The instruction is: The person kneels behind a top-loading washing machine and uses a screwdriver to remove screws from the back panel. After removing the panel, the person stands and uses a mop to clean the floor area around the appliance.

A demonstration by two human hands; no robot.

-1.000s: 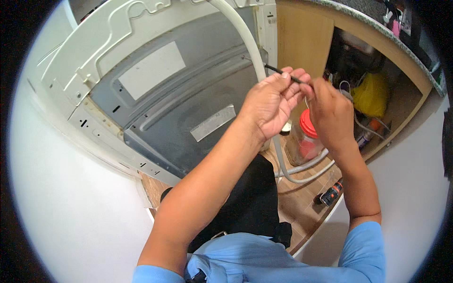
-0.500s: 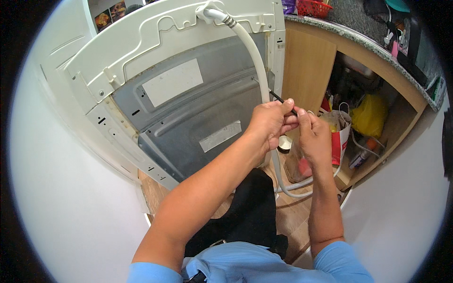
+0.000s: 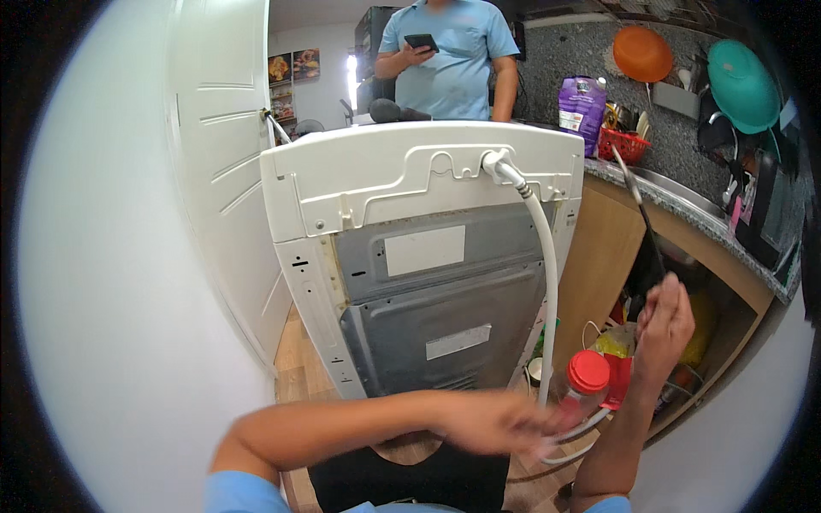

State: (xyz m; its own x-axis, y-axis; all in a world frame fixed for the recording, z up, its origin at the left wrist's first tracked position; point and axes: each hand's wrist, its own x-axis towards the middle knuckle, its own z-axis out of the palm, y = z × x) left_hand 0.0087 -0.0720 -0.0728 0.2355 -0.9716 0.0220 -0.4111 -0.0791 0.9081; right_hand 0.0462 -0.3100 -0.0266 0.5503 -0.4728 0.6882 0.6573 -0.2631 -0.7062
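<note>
My right hand (image 3: pixel 665 329) is raised in front of the open cabinet, its fingers closed round a long thin black rod (image 3: pixel 652 229) with a paler, metallic-looking end pointing up. The rod's exact kind is not clear. Low in front of the appliance, my left hand (image 3: pixel 505 423) is smeared by motion, so its fingers cannot be made out. Facing me is the back of a white washing machine (image 3: pixel 385 179) with a grey metal panel (image 3: pixel 406 321). A pale drain hose (image 3: pixel 547 256) bends from its top right down to the floor.
A jar with a red lid (image 3: pixel 588 370) stands beside the hose. At right, the open cabinet (image 3: pixel 590 265) holds bags under a granite counter with a purple pouch (image 3: pixel 581 107) and red basket (image 3: pixel 624 147). Behind the machine a person (image 3: pixel 449 64) holds a phone. White walls flank me.
My hands have separated: the right has moved right with the rod, the left down and away from it. The view has tilted up, bringing in the other person.
</note>
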